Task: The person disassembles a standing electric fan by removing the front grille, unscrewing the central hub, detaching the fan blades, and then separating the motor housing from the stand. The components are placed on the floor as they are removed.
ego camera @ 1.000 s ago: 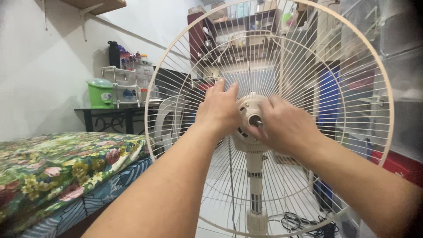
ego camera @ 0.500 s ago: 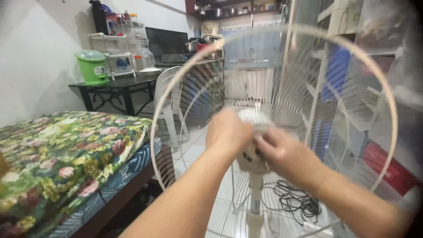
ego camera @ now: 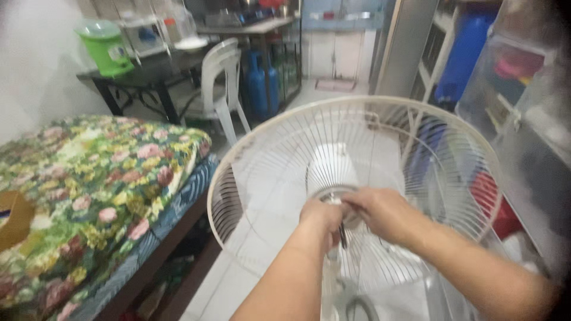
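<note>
White floor tiles [ego camera: 262,196] and floral bed [ego camera: 89,178] surround both hands [ego camera: 321,217], [ego camera: 380,211], grips pinching the fan guard's [ego camera: 357,148] hub

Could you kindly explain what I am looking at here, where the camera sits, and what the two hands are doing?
The picture comes from a camera worn on a person's head, looking down at their own bare arms. Both hands meet at the centre of a round cream wire fan guard, which is tilted back towards the viewer. The left hand and the right hand grip the hub in the middle; exactly what the fingers pinch is blurred. To the left lies a bed with a flowered cover. Behind stand a white plastic chair, blue gas cylinders and a dark table bearing a green container.
</note>
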